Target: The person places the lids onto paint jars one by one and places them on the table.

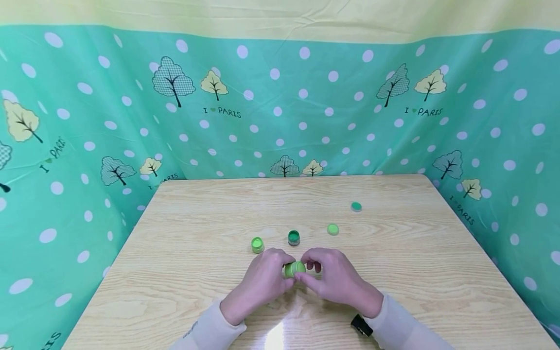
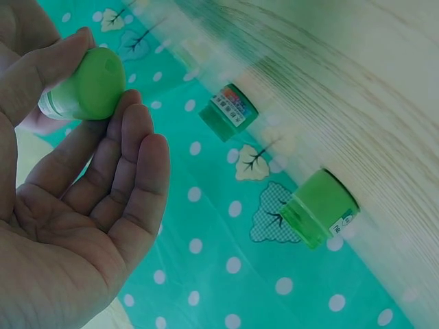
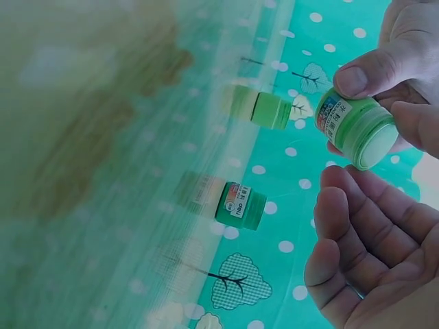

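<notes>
My left hand (image 1: 265,276) holds a small light green paint jar (image 3: 335,118) on its side, thumb and fingers around the body, its capped end turned toward the right hand. My right hand (image 1: 336,273) pinches the pale green lid (image 3: 378,145) of this jar between thumb and index finger, the other fingers loosely curled. In the left wrist view the rounded green base (image 2: 103,82) of the jar shows between thumb and fingertips. Just beyond the hands stand an uncapped light green jar (image 1: 257,245) and an uncapped dark green jar (image 1: 294,238).
A light green lid (image 1: 333,229) lies on the wooden table (image 1: 201,218) to the right of the jars. Farther back and right is a dark green lid (image 1: 356,206). A teal dotted curtain (image 1: 302,112) hangs around the back and sides. A black band (image 1: 361,325) is on the right wrist.
</notes>
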A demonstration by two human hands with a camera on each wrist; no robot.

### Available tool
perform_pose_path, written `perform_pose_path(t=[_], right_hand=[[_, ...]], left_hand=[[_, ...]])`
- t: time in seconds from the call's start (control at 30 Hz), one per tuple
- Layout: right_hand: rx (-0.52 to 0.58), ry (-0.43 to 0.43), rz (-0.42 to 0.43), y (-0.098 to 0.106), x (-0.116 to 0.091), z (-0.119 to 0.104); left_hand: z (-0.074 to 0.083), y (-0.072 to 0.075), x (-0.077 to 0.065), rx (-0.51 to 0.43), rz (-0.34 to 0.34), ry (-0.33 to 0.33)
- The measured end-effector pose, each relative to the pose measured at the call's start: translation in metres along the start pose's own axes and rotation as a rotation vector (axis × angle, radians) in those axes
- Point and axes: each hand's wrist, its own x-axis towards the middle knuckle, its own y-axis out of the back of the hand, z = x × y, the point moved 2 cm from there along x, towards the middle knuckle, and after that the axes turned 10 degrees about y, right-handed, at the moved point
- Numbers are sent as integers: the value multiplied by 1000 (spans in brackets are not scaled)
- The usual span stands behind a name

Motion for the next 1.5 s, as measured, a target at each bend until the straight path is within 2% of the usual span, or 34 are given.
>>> perform_pose_path(t=[0.57, 0.77, 0.87, 1.13, 1.3, 1.5], right_hand=[[-27, -73, -1, -1, 0, 1], [-38, -101, -1, 0, 0, 2], [-28, -83, 10, 1, 0, 2], [70, 52, 12, 3, 0, 0], [106, 79, -3, 2, 1, 0], [100, 85, 4, 1, 0, 1]], left_hand=[[1, 0, -1, 20, 5, -2], [0, 0, -2, 2, 0, 4], [0, 1, -2, -1, -2, 3], [0, 2, -1, -12, -7, -2], [0, 2, -1, -25, -12, -1], [0, 2, -1, -27, -13, -4]])
